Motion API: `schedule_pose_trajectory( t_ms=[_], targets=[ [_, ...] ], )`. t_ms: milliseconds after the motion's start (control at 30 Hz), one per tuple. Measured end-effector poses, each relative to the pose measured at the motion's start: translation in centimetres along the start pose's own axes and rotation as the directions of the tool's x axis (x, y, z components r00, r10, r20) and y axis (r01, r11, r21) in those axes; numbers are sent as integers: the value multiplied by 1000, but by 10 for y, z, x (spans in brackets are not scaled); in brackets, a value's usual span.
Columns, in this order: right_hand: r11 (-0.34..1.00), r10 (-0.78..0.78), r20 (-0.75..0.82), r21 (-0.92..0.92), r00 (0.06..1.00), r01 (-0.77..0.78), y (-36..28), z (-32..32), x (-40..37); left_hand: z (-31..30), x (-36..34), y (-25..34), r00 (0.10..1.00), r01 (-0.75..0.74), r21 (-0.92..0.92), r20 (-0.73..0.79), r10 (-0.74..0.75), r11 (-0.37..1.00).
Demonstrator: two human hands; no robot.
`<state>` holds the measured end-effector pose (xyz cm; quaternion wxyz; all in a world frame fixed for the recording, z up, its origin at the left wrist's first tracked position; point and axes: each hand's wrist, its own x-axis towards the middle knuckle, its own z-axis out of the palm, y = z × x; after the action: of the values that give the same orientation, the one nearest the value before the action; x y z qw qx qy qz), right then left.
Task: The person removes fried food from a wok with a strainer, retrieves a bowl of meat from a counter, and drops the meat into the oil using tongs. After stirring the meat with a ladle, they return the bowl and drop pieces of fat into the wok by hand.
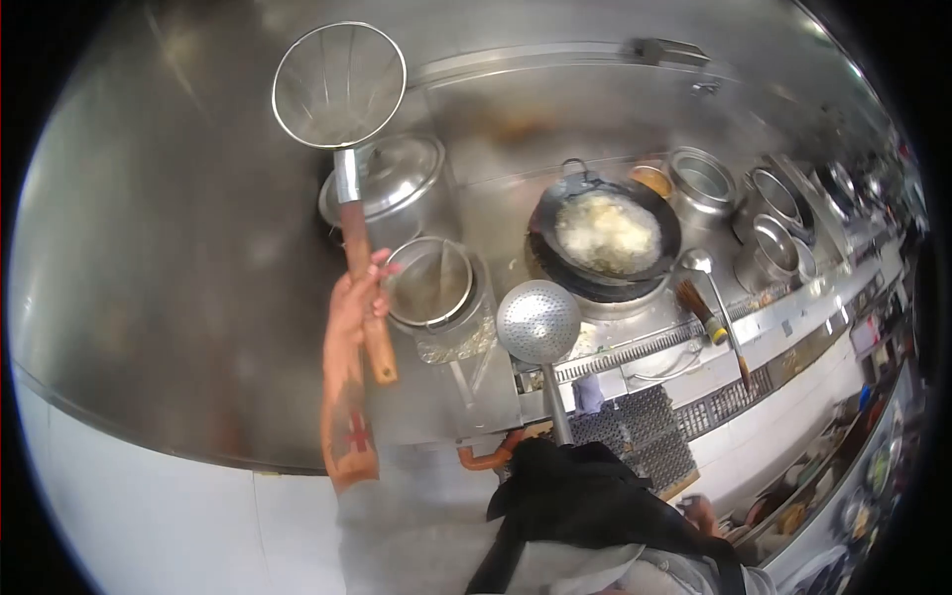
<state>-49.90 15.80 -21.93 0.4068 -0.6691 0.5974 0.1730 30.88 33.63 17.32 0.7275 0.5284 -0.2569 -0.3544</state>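
Observation:
My left hand [357,297] is raised at the left, its fingers closed around the wooden handle of a wire mesh strainer [339,87]. The strainer's round basket points up and away from me, above a lidded pot. Just right of the hand sits another round strainer [429,283] on a container. A perforated skimmer [538,322] lies in front of me, its metal handle running down to the black cloth [555,471] at my body. What holds that handle, if anything, is hidden. I cannot make out my right hand.
A black wok [659,213] with pale bubbling food stands on the burner. Behind my left hand is a large lidded pot [402,174]. A brush [701,312], a ladle [698,261] and metal pots [702,178] are at the right. A steel wall rises behind.

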Motion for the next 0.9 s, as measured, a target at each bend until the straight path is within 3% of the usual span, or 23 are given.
schedule_pose_trajectory(
  t_ms=[33,67,100,133,167,200,267,300,333,367,400,467,500,533,600,633,667,733,900],
  targets=[
    [996,-85,-53,-8,995,85,-11,-2,15,40,-6,-1,995,4,-43,99,1,999],
    [898,-407,-195,-264,893,352,-1,5,49,86,-15,-7,980,20,-90,200,-1,996],
    [957,-283,-190,-119,940,264,-81,-41,-6,129,-22,-19,972,31,-79,235,-11,996],
    [966,-256,-227,-22,940,258,-108,-60,-21,174,-31,-35,954,25,-83,299,1,996],
    [897,-384,-311,100,869,431,-108,-65,-16,222,-39,-55,927,30,-90,375,6,995],
    [789,-479,-337,238,810,566,-149,-101,-69,272,-49,-81,898,79,-77,437,-38,994],
    [637,-560,-271,463,783,616,-166,-138,-108,378,-77,-140,874,20,-133,484,48,991],
    [510,-649,-228,577,726,638,-167,-162,-132,430,-91,-175,833,82,-214,551,51,973],
    [414,-706,-258,605,660,680,-154,-176,-142,484,-111,-204,816,47,-148,577,47,988],
    [237,-718,-323,719,616,654,-142,-189,-157,534,-132,-227,753,122,-130,658,-6,984],
    [197,-657,-514,590,552,783,-123,-193,-153,577,-153,-246,697,182,-112,716,-48,977],
    [170,-354,-448,832,821,528,-90,-227,-199,644,-182,-271,449,155,17,889,-86,988],
    [137,-272,-530,805,803,577,-71,-226,-202,657,-192,-286,305,141,24,950,-67,990],
    [222,-172,-587,759,791,612,-45,-230,-207,675,-195,-303,265,58,15,964,-30,998],
    [129,-15,-592,798,806,589,11,-231,-206,702,-204,-317,266,47,159,950,-165,986],
    [84,48,-575,817,817,570,35,-233,-208,711,-202,-330,275,125,239,924,-265,963],
    [42,110,-550,835,828,549,57,-238,-211,721,-203,-340,318,120,288,895,-312,950],
    [81,253,-482,874,839,478,100,-238,-204,735,-196,-368,330,151,406,839,-433,901],
    [-25,421,-324,930,848,368,182,-246,-180,785,-148,-443,401,173,462,773,-491,870]
  ],
)
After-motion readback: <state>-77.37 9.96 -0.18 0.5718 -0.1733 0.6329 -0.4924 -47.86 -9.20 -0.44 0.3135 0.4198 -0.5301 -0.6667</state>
